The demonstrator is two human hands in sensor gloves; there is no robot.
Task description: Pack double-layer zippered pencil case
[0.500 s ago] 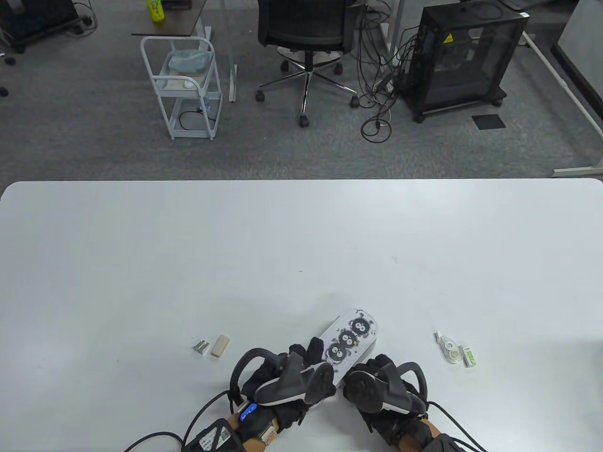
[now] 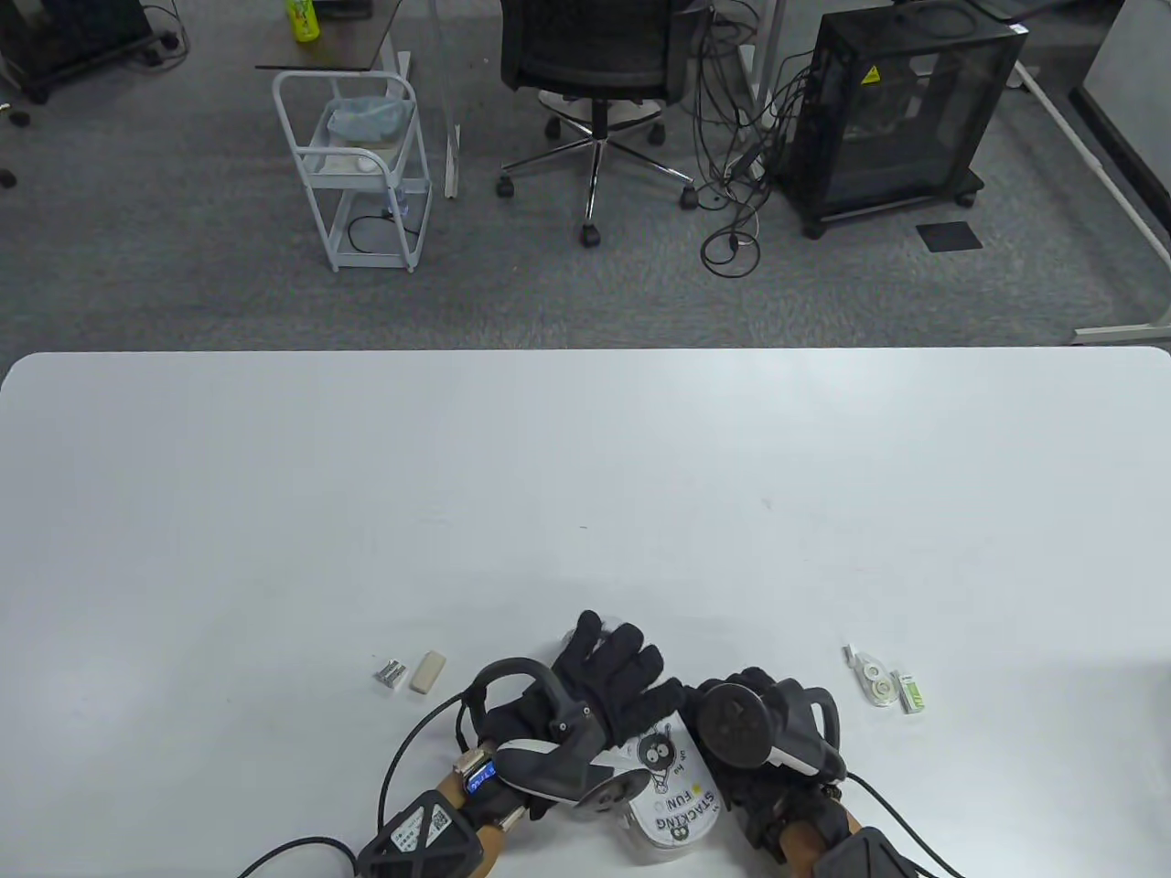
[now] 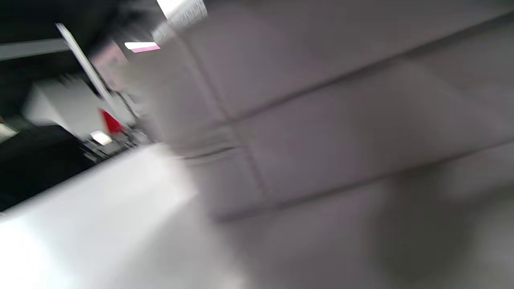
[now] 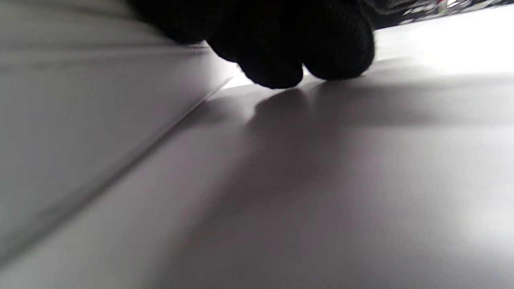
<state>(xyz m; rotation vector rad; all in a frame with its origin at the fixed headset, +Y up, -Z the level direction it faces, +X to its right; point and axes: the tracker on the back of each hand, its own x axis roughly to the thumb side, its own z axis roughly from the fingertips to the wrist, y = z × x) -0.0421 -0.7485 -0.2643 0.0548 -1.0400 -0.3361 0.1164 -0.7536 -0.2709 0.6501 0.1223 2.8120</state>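
The white surface (image 2: 585, 476) stands on grey carpet, with an office chair (image 2: 593, 64) and a white trolley (image 2: 361, 165) behind it. The pencil case (image 2: 672, 791) lies at the near edge, under the left hand (image 2: 595, 695), whose fingers are spread straight. The right hand (image 2: 759, 732) touches the case; I cannot tell its grip. The right wrist view shows dark fingertips (image 4: 293, 48) near the surface; the left wrist view is blurred.

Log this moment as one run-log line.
pencil case: near table edge, between hands | left hand: fingers spread over it | right hand: beside it, grip unclear
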